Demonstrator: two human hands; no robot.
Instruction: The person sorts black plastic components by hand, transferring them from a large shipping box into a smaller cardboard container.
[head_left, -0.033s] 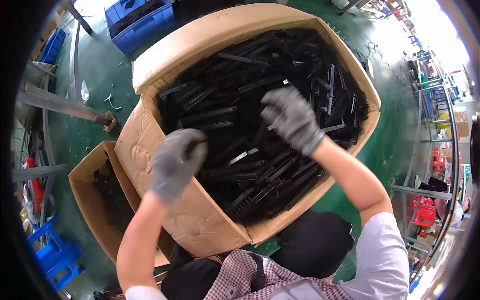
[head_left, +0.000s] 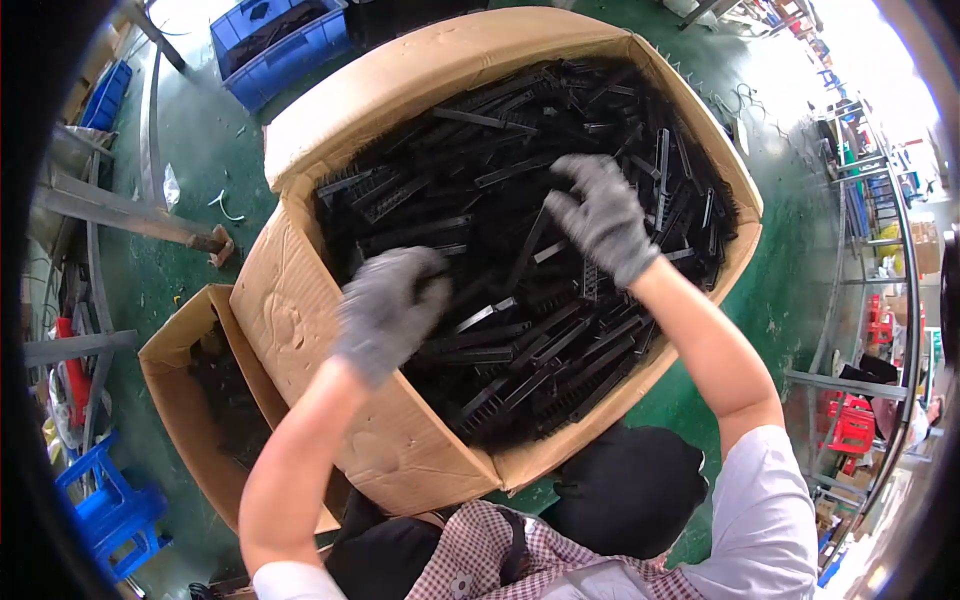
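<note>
Here, two hands (head_left: 390,310) (head_left: 605,218) above one carton (head_left: 290,320) of many black strips (head_left: 520,385).

green floor (head_left: 750,305) | blue stool (head_left: 125,508), left | red stool (head_left: 850,425), right | bright light (head_left: 892,45)

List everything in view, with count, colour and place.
Large cardboard box: one, brown, centre
Loose parts: many, black, inside it
Smaller cardboard box: one, brown, left of that
Crates: two, blue, upper left
Stool: one, blue, lower left
Plastic items: at least two, red, right
Metal rack: at least one, grey, right
Floor: one, green, all around
Checked apron: one, red-and-white, bottom
Sleeves: two, pale, bottom
Left hand: one, grey-gloved, over the large box's left
Right hand: one, grey-gloved, over its right half
</note>
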